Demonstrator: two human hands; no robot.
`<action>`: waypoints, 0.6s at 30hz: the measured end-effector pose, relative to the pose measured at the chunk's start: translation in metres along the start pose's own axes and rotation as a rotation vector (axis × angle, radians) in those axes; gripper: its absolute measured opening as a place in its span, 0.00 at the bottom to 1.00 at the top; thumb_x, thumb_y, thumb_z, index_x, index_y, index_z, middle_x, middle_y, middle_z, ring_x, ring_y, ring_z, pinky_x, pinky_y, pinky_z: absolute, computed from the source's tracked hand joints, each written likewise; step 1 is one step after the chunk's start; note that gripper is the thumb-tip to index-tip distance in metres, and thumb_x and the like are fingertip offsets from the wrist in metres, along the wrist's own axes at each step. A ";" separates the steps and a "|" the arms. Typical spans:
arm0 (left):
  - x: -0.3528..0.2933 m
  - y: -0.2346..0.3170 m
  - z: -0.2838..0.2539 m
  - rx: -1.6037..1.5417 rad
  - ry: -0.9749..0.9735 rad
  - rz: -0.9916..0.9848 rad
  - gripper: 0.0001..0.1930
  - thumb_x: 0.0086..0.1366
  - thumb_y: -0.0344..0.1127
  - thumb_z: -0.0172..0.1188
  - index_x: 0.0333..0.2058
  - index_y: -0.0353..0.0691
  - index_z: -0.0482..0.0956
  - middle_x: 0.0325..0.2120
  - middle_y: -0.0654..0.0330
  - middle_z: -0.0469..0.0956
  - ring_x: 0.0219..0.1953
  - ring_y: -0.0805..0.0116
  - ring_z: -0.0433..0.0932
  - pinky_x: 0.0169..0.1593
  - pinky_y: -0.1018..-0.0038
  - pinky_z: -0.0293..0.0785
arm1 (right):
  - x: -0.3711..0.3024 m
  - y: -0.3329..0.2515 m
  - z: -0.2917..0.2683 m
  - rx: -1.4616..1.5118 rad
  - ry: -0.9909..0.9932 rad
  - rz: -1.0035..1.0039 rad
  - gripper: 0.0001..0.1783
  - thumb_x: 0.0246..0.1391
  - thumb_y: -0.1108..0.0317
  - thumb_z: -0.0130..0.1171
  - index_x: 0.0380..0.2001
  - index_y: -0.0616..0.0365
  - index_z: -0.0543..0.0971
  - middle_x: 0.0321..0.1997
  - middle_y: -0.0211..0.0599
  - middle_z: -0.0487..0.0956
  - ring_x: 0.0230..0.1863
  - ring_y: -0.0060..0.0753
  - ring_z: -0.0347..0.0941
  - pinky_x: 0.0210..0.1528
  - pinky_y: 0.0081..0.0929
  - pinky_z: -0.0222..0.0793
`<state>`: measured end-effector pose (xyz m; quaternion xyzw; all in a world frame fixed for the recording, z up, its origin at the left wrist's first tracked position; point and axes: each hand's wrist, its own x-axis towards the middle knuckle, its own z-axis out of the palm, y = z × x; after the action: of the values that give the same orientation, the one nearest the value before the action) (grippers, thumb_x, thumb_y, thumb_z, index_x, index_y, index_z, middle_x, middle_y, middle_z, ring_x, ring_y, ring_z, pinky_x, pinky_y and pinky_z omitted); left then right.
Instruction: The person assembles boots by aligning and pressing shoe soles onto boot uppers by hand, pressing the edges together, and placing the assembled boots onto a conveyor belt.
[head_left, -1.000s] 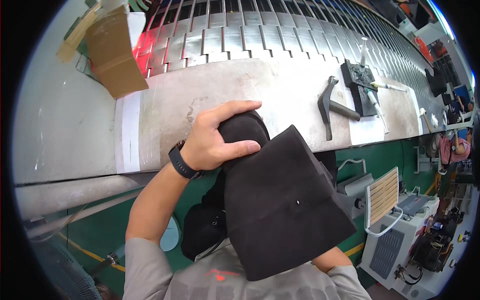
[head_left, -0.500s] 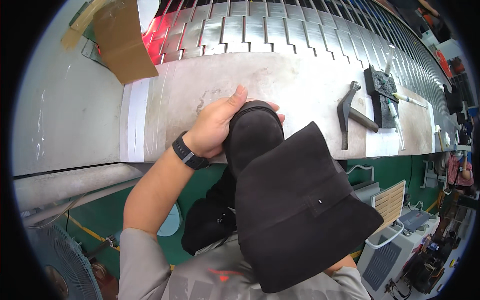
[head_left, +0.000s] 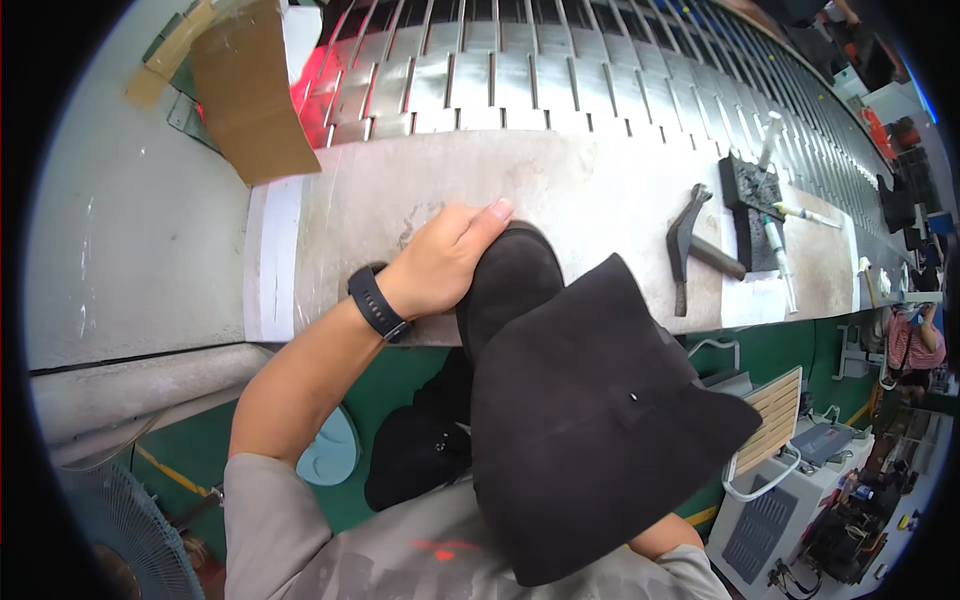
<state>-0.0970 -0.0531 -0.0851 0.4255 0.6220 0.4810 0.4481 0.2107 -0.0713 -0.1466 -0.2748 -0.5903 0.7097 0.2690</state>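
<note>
A black boot (head_left: 590, 420) is held up in front of me, its toe (head_left: 515, 275) pointing away and its wide shaft spreading toward my lower right. A small light spot shows on a tab on the shaft. My left hand (head_left: 440, 255) is closed on the left side of the toe, thumb along the front edge and the other fingers out of sight. A dark watch (head_left: 375, 305) is on that wrist. Only a bit of my right forearm (head_left: 665, 535) shows below the boot; the right hand is hidden behind the shaft.
A pale bench ledge (head_left: 350, 230) runs along a slatted metal conveyor (head_left: 540, 60). To the right lie a hammer (head_left: 690, 240) and a black block (head_left: 745, 190) with several syringes. Cardboard (head_left: 250, 100) hangs at the far left. A fan (head_left: 110, 530) stands lower left; a blue stool (head_left: 330, 450) is below.
The bench and tools sit slightly lower in the picture. My left fingers, which showed past the far side of the toe, are now hidden. The toe has tipped slightly.
</note>
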 end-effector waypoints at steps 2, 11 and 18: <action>0.002 -0.007 -0.003 -0.038 0.027 0.019 0.30 0.87 0.53 0.45 0.39 0.30 0.85 0.32 0.59 0.86 0.36 0.71 0.80 0.45 0.68 0.77 | -0.007 -0.013 0.010 -0.047 -0.003 -0.036 0.28 0.63 0.63 0.70 0.63 0.63 0.78 0.63 0.42 0.81 0.62 0.50 0.78 0.68 0.49 0.72; 0.061 0.034 -0.032 -0.917 0.068 0.020 0.33 0.85 0.58 0.45 0.71 0.33 0.66 0.58 0.48 0.81 0.59 0.59 0.83 0.64 0.61 0.79 | 0.088 -0.135 -0.025 -0.619 0.100 -0.294 0.32 0.58 0.71 0.69 0.66 0.63 0.75 0.63 0.42 0.81 0.63 0.46 0.78 0.70 0.45 0.72; 0.060 -0.006 -0.021 -0.537 0.222 -0.021 0.29 0.82 0.47 0.58 0.68 0.29 0.69 0.55 0.45 0.82 0.52 0.59 0.87 0.55 0.64 0.85 | 0.287 -0.157 -0.035 -0.148 0.256 -0.213 0.23 0.60 0.71 0.70 0.56 0.71 0.82 0.52 0.39 0.87 0.52 0.33 0.83 0.60 0.32 0.77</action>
<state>-0.1325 -0.0014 -0.0970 0.2296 0.5219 0.6675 0.4789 0.0421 0.1808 -0.0176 -0.3179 -0.6277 0.5910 0.3945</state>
